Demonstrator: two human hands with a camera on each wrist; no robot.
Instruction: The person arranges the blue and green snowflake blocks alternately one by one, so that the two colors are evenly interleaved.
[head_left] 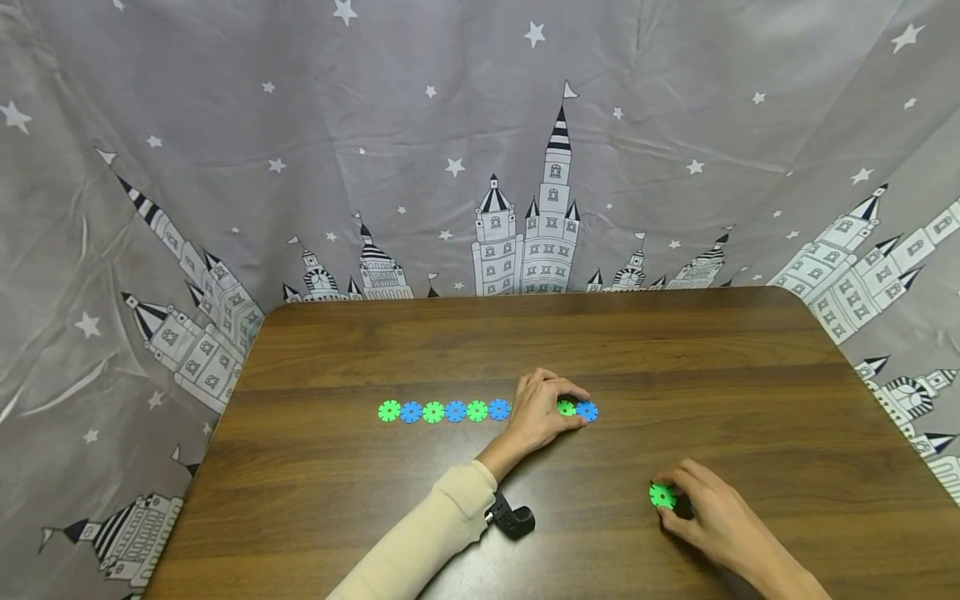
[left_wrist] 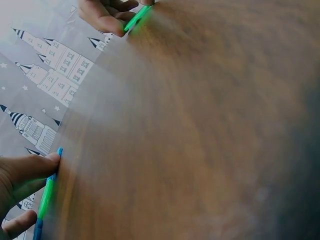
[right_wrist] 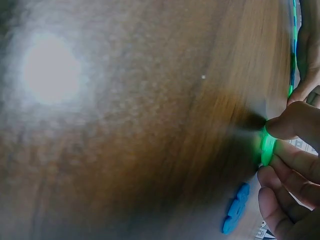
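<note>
A straight row of notched interlocking discs, green and blue by turns, lies on the wooden table, with a blue disc [head_left: 456, 412] near its middle. My left hand [head_left: 536, 408] is over the right part of the row and hides some of it. Its thumb and index finger pinch the blue disc [head_left: 587, 412] at the right end, beside a green disc [head_left: 566, 407]. Nearer the front right, my right hand [head_left: 708, 508] holds a single green disc [head_left: 662, 497] by its edges, tilted up in the right wrist view. Another blue disc [right_wrist: 236, 209] lies close to that hand.
The brown wooden table [head_left: 315, 500] has a rounded far edge against a grey curtain [head_left: 420, 125] printed with castles and stars. A black wrist camera [head_left: 513, 518] sticks out from the left sleeve [head_left: 427, 537], low over the table.
</note>
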